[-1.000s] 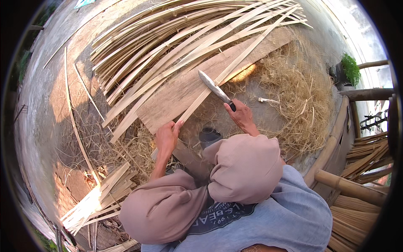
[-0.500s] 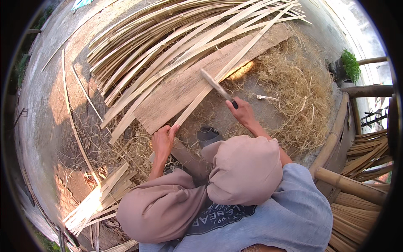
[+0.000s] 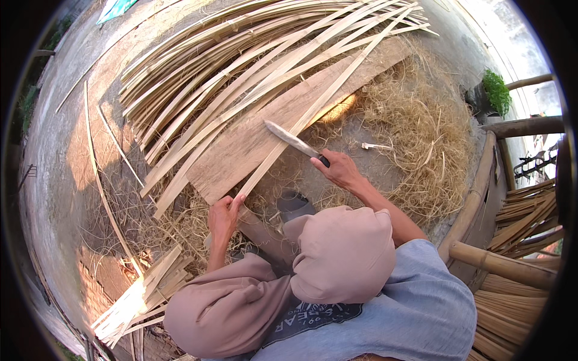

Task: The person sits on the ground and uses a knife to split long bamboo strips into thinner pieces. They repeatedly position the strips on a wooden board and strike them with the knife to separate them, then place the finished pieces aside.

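My left hand (image 3: 225, 215) is closed on the near end of a long, pale bamboo strip (image 3: 265, 167), which slants away to the upper right over a wide wooden board (image 3: 232, 150). Closed round the dark handle of a knife (image 3: 289, 137), my right hand (image 3: 339, 168) sits to the right of the strip. The blade lies across the strip, its tip pointing up and left over the board. Whether the edge bites into the strip I cannot tell.
Beyond the board lies a big pile of bamboo strips (image 3: 198, 72). Curly shavings (image 3: 415, 144) heap up at the right. A shorter bundle of strips (image 3: 141, 301) rests at the lower left. Bamboo poles (image 3: 503, 265) stand at the right, near a green plant (image 3: 496, 92).
My right hand has drawn the knife toward me and to the left along the strip. My left hand still holds the strip's near end. The whole view has shifted slightly.
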Demonstrator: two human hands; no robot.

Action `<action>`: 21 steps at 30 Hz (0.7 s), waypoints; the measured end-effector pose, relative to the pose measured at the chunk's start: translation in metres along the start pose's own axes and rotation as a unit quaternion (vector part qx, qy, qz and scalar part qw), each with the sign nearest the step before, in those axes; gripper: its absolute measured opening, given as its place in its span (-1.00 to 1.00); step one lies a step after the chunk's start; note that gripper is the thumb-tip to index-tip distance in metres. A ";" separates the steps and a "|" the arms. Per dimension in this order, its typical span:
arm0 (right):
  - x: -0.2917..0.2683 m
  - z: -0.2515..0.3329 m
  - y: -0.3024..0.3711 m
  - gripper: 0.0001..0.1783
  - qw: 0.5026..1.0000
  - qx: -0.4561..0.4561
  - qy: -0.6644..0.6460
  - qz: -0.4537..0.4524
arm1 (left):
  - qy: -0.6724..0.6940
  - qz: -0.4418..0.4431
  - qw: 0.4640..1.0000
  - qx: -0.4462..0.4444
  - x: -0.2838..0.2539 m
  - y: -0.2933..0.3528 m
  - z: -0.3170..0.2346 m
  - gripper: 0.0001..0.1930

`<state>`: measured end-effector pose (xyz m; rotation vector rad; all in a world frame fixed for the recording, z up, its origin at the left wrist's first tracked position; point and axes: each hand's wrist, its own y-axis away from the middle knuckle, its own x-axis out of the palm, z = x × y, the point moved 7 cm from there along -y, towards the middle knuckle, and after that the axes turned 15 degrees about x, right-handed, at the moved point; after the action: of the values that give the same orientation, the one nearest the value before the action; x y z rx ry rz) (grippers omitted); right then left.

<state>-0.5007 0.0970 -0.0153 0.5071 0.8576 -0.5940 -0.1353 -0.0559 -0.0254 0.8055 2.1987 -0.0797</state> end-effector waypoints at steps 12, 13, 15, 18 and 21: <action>-0.020 -0.042 -0.031 -0.36 0.998 0.044 0.024 0.029 | 0.118 0.058 0.985 -0.107 -0.071 0.097 0.087 -0.52; -0.040 -0.069 -0.059 -0.35 0.990 0.142 0.008 -0.003 | 0.156 0.057 0.979 -0.122 -0.078 0.105 0.085 -0.53; -0.042 -0.059 -0.070 -0.34 0.991 0.131 0.023 -0.007 | 0.170 0.049 0.975 -0.132 -0.087 0.116 0.092 -0.56; 0.000 -0.003 -0.028 -0.33 0.993 -0.077 0.055 0.064 | 0.142 0.051 0.980 -0.133 -0.088 0.118 0.098 -0.61; -0.039 -0.057 -0.065 -0.33 0.995 0.093 0.020 0.012 | 0.156 0.060 0.966 -0.199 -0.121 0.156 0.108 -0.61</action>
<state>-0.5944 0.0964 -0.0269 0.6999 0.8380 -0.6467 0.0846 -0.0276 0.0132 0.7548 2.3366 0.5679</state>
